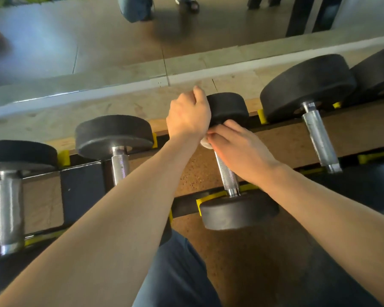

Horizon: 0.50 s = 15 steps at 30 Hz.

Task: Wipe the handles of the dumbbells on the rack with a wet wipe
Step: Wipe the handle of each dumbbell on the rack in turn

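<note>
A small black dumbbell with a knurled chrome handle (226,173) lies across the rack at centre. My right hand (237,149) is wrapped round the far end of that handle with a white wet wipe (205,144) bunched under its fingers. My left hand (187,114) grips the dumbbell's far head (230,107) from the left side. The near head (237,211) rests in a yellow cradle.
More dumbbells lie on the rack: one (118,138) just left, another (9,196) at far left, a large one (313,91) to the right. A black rack rail (184,204) runs along the front. A mirror (98,41) stands behind the rack.
</note>
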### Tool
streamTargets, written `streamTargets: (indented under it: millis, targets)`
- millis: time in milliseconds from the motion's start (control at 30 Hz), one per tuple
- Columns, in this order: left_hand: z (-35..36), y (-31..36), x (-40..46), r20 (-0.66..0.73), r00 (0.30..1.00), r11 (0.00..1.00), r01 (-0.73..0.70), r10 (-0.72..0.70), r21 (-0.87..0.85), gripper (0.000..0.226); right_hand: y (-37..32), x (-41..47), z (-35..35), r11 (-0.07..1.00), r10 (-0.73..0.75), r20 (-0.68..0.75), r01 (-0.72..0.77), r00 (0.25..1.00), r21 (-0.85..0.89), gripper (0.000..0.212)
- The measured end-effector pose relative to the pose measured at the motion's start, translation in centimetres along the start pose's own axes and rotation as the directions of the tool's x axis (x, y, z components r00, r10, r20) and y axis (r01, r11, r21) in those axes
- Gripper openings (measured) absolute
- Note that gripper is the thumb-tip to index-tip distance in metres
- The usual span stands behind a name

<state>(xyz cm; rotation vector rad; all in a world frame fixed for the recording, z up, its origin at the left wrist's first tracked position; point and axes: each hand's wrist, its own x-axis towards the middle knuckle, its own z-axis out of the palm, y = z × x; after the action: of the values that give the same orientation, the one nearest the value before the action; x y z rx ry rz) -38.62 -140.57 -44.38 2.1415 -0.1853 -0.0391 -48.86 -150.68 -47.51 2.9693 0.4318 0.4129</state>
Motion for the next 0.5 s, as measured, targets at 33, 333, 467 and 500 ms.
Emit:
streamTargets:
  millis: [33, 333, 467, 500]
  targets:
    - [0.0, 0.0, 0.0, -0.004, 1.0, 1.0, -0.003, 0.003, 0.002, 0.047, 0.0, 0.0, 0.0, 1.0, 0.001, -0.007, -0.001, 1.0, 0.009, 0.036]
    - [0.0, 0.0, 0.0, 0.007, 0.999, 0.998, -0.033, 0.032, 0.062, 0.044, -0.3, -0.8, -0.3, 0.866, 0.336, -0.114, -0.26, 0.935, 0.427, 0.024]
    - [0.0, 0.1, -0.2, -0.018, 1.0, 1.0, -0.016, 0.017, 0.019, 0.045, -0.2, -0.9, -0.2, 0.843, 0.376, -0.11, -0.29, 0.92, 0.452, 0.025]
    - [0.1, 0.1, -0.3, -0.02, 1.0, 1.0, -0.01, 0.01, 0.008, 0.046, -0.1, -1.2, 0.0, 0.821, 0.412, -0.09, -0.326, 0.907, 0.469, 0.024]
